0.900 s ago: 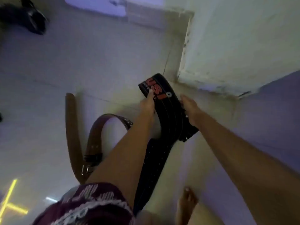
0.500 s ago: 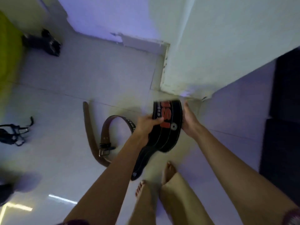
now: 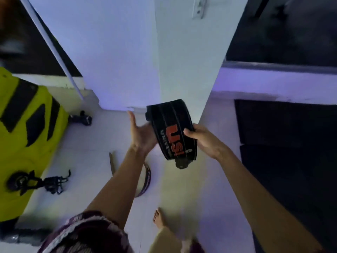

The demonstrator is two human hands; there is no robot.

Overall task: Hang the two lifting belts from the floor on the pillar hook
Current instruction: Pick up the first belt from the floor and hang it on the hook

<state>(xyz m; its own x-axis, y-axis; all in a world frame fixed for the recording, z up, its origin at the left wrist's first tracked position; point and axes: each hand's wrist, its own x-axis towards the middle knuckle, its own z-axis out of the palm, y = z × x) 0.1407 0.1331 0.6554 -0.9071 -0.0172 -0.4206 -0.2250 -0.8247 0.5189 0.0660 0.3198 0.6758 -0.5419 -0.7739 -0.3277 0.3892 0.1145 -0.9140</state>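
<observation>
Holding the black belt [image 3: 172, 132] before the pillar [image 3: 189, 61], the right hand [image 3: 204, 141] has fingers wrapped round it, the left hand [image 3: 142, 136] open beside; next, raising it to the hook [image 3: 199, 8]; brown belt [image 3: 145, 178] on the floor [image 3: 182, 198].

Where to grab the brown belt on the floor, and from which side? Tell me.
Take the brown belt at its curved loop, the part standing on edge off the floor. Come from above so fingers can close around the strap. The left forearm hides its middle, so the buckle's position can't be judged.

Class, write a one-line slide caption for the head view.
Both hands hold the black belt before the white pillar; brown belt on the floor.
</observation>
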